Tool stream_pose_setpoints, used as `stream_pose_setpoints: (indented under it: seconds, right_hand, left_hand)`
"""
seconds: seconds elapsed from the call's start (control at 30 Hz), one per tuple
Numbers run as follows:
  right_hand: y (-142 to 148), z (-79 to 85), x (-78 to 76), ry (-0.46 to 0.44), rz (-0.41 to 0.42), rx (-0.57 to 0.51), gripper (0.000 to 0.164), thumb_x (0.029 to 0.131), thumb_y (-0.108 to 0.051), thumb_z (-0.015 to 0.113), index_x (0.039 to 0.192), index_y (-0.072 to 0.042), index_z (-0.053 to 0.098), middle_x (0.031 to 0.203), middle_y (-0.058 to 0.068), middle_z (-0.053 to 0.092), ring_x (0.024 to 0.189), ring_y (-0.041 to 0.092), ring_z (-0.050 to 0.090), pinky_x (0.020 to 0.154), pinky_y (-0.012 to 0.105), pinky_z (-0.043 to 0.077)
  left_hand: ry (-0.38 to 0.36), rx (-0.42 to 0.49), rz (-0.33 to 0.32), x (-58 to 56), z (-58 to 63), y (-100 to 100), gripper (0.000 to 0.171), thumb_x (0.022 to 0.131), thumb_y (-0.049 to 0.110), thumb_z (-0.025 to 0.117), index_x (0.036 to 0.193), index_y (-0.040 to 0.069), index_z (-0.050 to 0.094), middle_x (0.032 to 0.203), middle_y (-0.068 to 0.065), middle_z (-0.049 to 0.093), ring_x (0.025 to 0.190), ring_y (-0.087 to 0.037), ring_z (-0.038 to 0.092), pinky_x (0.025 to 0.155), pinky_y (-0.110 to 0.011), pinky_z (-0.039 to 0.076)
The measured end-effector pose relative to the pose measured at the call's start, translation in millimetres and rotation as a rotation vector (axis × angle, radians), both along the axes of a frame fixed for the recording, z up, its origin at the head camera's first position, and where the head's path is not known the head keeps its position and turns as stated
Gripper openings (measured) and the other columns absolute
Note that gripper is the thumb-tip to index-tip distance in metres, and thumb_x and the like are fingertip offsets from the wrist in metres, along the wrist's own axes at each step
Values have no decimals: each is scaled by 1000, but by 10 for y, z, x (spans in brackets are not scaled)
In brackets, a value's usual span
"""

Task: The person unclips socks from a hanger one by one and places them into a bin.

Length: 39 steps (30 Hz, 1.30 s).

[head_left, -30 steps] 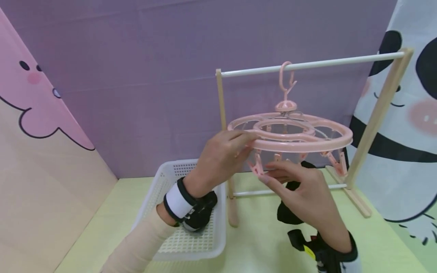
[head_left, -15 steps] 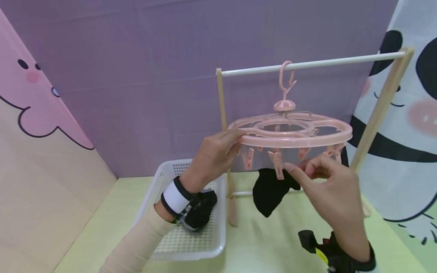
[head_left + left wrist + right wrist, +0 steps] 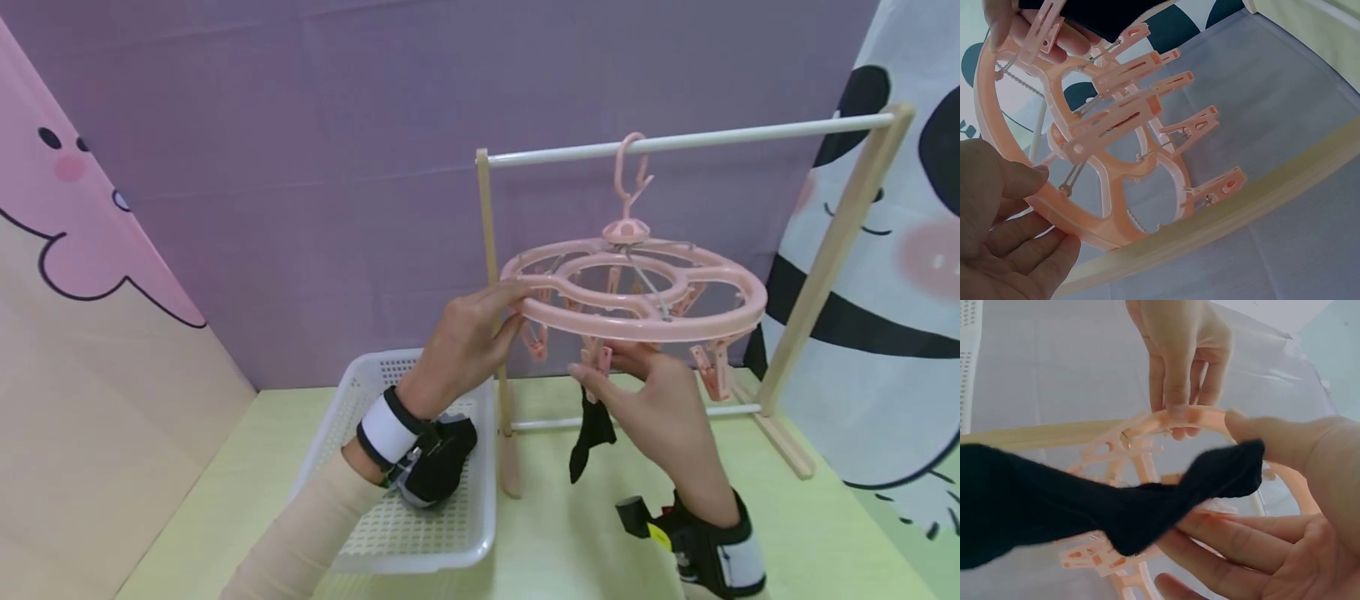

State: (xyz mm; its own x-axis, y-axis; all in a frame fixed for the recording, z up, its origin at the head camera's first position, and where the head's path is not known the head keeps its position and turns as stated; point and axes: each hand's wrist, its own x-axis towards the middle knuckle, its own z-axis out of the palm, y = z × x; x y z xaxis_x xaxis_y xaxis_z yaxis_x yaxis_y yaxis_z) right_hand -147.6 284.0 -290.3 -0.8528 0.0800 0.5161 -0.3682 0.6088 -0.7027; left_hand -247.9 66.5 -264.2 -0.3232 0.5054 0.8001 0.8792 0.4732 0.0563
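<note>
A pink round clip hanger (image 3: pixel 637 326) hangs by its hook from a white rail. My left hand (image 3: pixel 468 342) grips its near left rim; the left wrist view shows the thumb above the rim and the fingers (image 3: pixel 1035 250) beneath. My right hand (image 3: pixel 652 408) holds a pink clothespin (image 3: pixel 597 357) under the front rim between thumb and fingers. Below this clothespin hangs a black sock (image 3: pixel 594 437). Up close in the right wrist view, the sock (image 3: pixel 1141 512) lies between my right thumb and fingers (image 3: pixel 1235 540), overlapping part of the hanger.
A white perforated basket (image 3: pixel 480 533) stands at left with a dark bundle (image 3: pixel 438 467) in it, partly behind my left wrist strap. The wooden drying rack (image 3: pixel 832 258) stands on the pale table (image 3: pixel 570 550). More clothespins (image 3: pixel 714 371) dangle from the hanger.
The hanger has turned and tilted, bringing other clothespins to the front. My right hand moved right, then back left to the clothespin over the sock. The sock now shows narrower. My left hand stays at the rim.
</note>
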Motion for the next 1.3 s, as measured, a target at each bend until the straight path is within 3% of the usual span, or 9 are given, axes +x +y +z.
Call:
stream_pose_setpoints:
  seconds: [0.17,0.43,0.6,0.7,0.8,0.9,1.0,1.2,1.3]
  right_hand:
    - [-32,-23,-35,43,-6,-3,16,97,-30,77,99,-14,74,104,2,72,101,22,78,83,19,51]
    - [-29,-63,-95,100,90,-78,38,97,-20,77,127,-10,55,92,2,67,91,-1,73,79,14,56]
    - [-25,-85,-89,104,70,-74,29,99,-14,73,125,-8,61,100,3,72,93,-5,72,84,10,57]
    - [-27,-92,-70,104,60,-64,20,100,-12,72,119,-9,68,99,5,74,90,-4,72,81,9,56]
    - [-26,-96,-49,91,54,-51,18,101,-13,71,119,-9,71,100,8,76,89,-6,70,81,9,55]
    - [-28,-88,-30,68,69,-57,22,102,-15,71,123,-9,71,106,10,76,92,-9,68,80,11,56]
    - [-31,-75,-18,44,98,-86,19,102,-17,71,119,-8,72,100,9,76,88,-6,69,73,18,56]
    - [9,-53,2,-3,199,-137,12,103,-21,70,109,-12,74,76,4,66,59,11,58,53,28,45]
    - [45,-44,31,-53,243,-171,17,105,-24,67,118,-15,73,83,-2,72,62,17,58,57,30,44]
  left_hand:
    - [-14,-10,9,-11,-20,6,25,99,0,69,123,3,72,117,-13,78,107,-23,77,88,-33,63]
    - [-41,-5,30,-13,-75,23,30,99,0,70,129,0,69,128,-16,74,124,-28,71,104,-36,59]
    - [-124,77,40,27,-172,37,48,97,1,71,143,-6,57,141,-21,66,129,-31,66,103,-37,59]
    - [-270,160,56,105,-297,30,57,97,1,70,149,-8,48,136,-23,65,120,-32,67,92,-37,62]
    - [-508,190,51,195,-463,12,49,97,2,69,143,-7,53,119,-20,71,110,-32,71,86,-37,63]
    - [-780,110,22,250,-618,-10,47,95,4,72,139,-3,57,113,-17,74,106,-30,73,87,-36,63]
    - [-973,-23,-38,254,-723,-17,57,91,10,80,142,1,57,128,-17,71,121,-33,69,99,-39,60]
    - [-1169,-179,-155,221,-801,19,84,85,26,90,156,10,48,160,-9,52,146,-32,53,120,-46,46]
    - [-1236,-175,-253,236,-804,67,71,87,27,88,150,16,56,154,-1,59,144,-22,55,120,-37,45]
